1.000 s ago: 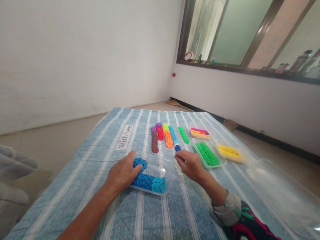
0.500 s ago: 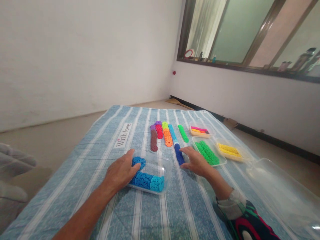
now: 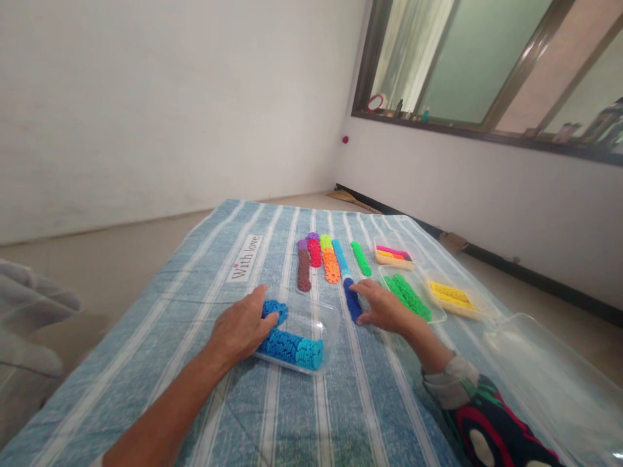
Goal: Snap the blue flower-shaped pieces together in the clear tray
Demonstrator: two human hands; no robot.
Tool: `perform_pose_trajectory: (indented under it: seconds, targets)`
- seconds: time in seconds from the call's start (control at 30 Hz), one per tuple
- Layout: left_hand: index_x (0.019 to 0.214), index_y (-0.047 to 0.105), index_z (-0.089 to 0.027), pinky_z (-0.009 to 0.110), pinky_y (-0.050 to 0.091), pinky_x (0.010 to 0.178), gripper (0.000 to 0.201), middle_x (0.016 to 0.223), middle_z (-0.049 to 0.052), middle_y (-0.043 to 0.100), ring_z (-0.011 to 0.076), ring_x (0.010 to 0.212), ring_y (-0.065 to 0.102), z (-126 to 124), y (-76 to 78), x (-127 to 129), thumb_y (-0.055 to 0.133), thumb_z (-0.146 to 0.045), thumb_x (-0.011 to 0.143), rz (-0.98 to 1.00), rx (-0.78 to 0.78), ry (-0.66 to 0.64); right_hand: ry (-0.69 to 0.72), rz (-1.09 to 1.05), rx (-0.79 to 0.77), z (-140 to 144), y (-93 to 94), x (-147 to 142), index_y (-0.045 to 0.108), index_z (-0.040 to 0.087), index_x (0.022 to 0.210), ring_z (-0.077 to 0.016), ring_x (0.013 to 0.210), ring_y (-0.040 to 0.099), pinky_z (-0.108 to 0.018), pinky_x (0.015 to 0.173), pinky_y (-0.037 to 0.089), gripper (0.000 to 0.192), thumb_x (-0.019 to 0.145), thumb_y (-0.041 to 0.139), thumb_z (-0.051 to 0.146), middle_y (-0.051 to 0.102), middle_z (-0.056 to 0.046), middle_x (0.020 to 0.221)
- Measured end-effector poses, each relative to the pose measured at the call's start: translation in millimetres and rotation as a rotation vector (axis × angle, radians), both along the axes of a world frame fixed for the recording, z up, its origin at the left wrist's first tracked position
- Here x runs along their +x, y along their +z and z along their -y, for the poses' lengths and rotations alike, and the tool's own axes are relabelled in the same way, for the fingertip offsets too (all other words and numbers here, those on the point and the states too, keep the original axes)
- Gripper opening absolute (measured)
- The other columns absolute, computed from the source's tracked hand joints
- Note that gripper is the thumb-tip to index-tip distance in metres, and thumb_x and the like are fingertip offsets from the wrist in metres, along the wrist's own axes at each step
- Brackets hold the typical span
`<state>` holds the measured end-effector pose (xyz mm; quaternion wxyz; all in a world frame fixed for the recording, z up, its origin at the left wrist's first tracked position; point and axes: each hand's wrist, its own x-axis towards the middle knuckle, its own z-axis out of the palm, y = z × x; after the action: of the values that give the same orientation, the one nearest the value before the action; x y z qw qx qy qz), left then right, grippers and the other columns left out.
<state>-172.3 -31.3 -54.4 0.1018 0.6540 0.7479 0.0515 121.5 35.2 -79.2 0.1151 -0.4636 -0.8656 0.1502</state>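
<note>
By the right hand (image 3: 384, 309) lie green pieces (image 3: 407, 297); yellow pieces (image 3: 451, 295) beyond.

Soft diffuse light, slight blur, stretched edges

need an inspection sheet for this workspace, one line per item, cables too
Surface: striped tablecloth, blue and white, with "With love" lettering.
Job's things: blue-disc tub; on the cloth, dark blue row, light blue row, orange row, red row, brown row, green row; rightward, green-disc tub, yellow-disc tub, mixed-colour tub.
Clutter: large transparent plastic item at right, form unclear.
Hands: left hand at the blue-disc tub's left end; right hand at the dark blue row, grip unclear.
Cables: nothing seen.
Surroundings: white wall; window; red-rimmed mirror on its sill.
</note>
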Motion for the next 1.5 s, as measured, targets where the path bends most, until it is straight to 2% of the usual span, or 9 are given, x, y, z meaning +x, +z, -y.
perform_pose_trajectory:
  seconds: [0.7, 1.1, 1.33, 1.5]
  targets:
    - [0.134, 0.043, -0.012, 0.039, 0.047, 0.091, 0.054, 0.123, 0.017, 0.066, 0.0315, 0.112, 0.064, 1, -1.8, 0, 0.045, -0.038, 0.087, -0.006, 0.013, 0.002, -0.02, -0.002, 0.009, -26, -11.8, -3, 0.054, 0.023, 0.128, -0.0245, 0.113, 0.056, -0.035, 0.089, 0.045, 0.071, 0.062, 0.081, 0.02, 0.056, -0.008, 0.123]
    - [0.133, 0.045, -0.011, 0.038, 0.048, 0.09, 0.053, 0.123, 0.017, 0.066, 0.0312, 0.113, 0.064, 1, -2.4, 1, 0.046, -0.037, 0.087, -0.006, 0.032, -0.005, -0.044, 0.018, -0.036, -37, -10.5, -5, 0.057, 0.022, 0.128, -0.0275, 0.112, 0.057, -0.037, 0.089, 0.046, 0.075, 0.059, 0.084, 0.027, 0.058, -0.009, 0.121]
    - [0.129, 0.048, -0.013, 0.039, 0.048, 0.086, 0.049, 0.116, 0.016, 0.069, 0.0313, 0.107, 0.066, 0, -3.5, 1, 0.046, -0.037, 0.086, -0.001, 0.042, -0.004, -0.037, 0.036, -0.06, -43, -10.4, -4, 0.054, 0.017, 0.133, -0.0282, 0.114, 0.057, -0.036, 0.091, 0.046, 0.079, 0.06, 0.083, 0.028, 0.057, -0.013, 0.124]
    - [0.13, 0.047, -0.013, 0.038, 0.048, 0.087, 0.049, 0.116, 0.015, 0.069, 0.0307, 0.107, 0.066, 1, -3.5, 0, 0.046, -0.037, 0.087, -0.008, 0.039, 0.001, -0.051, 0.009, -0.052, -45, -12.3, -4, 0.056, 0.021, 0.13, -0.0264, 0.114, 0.057, -0.036, 0.092, 0.045, 0.077, 0.058, 0.084, 0.026, 0.059, -0.009, 0.123]
